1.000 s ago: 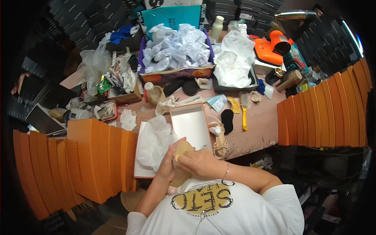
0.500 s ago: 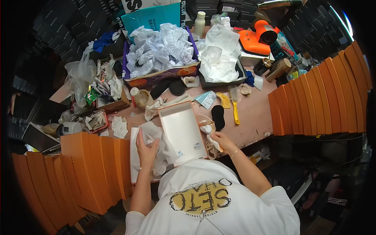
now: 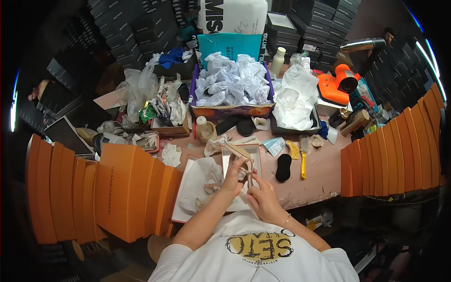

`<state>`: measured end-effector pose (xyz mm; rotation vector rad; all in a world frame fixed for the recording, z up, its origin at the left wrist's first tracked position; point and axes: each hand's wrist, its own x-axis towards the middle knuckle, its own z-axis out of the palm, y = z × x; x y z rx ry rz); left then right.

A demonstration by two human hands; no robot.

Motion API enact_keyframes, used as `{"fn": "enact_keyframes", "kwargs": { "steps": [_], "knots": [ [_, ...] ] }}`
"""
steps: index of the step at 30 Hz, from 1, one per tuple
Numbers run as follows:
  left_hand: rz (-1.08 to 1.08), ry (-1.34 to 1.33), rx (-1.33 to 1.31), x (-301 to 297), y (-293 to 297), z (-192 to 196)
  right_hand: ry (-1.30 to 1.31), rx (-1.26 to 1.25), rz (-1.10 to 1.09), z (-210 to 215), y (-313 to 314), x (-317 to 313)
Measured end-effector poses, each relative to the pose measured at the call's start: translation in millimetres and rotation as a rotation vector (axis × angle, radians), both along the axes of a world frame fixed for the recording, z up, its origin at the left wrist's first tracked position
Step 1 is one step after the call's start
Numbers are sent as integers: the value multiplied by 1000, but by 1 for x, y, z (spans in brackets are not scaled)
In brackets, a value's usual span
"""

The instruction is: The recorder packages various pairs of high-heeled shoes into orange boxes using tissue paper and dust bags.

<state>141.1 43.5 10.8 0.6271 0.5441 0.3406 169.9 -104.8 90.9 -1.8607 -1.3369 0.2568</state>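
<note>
An open box (image 3: 235, 162) lay on the worktop (image 3: 319, 174), with a sandal (image 3: 242, 162) above it. At nine o'clock stood stacked boxes (image 3: 117, 192); at twelve o'clock, a paper-filled bin (image 3: 232, 89).

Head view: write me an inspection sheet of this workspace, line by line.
Surface: pinkish table, crowded toward the back, bare patch at the right front.
Job's things: beige strappy sandal held over an open shoe box lined with white tissue.
Clutter: purple tray of crumpled paper, black tray with white plastic bags, yellow-handled brush, black pad, tape roll.
Grips: left hand grips the sandal; right hand is at its straps, exact hold too small to tell.
Cables: nothing seen.
Surroundings: orange boxes stacked at both sides, black boxes piled behind, orange tool at right rear.
</note>
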Motion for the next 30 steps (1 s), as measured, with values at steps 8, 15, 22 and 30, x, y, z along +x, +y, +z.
{"fn": "enact_keyframes", "kwargs": {
  "steps": [8, 15, 22, 30],
  "knots": [
    [-359, -568, -479, -76, 48, 25, 1229, 254, -187, -4, -28, 43],
    [-409, -509, -458, -94, 24, 43, 313, 248, -129, 17, 13, 43],
    [-522, -301, -325, -88, 21, 22, 105, 70, 3, 11, 34, 20],
    [-373, 61, -258, -52, 28, 8, -95, -167, -254, -67, 46, 95]
  ]
}}
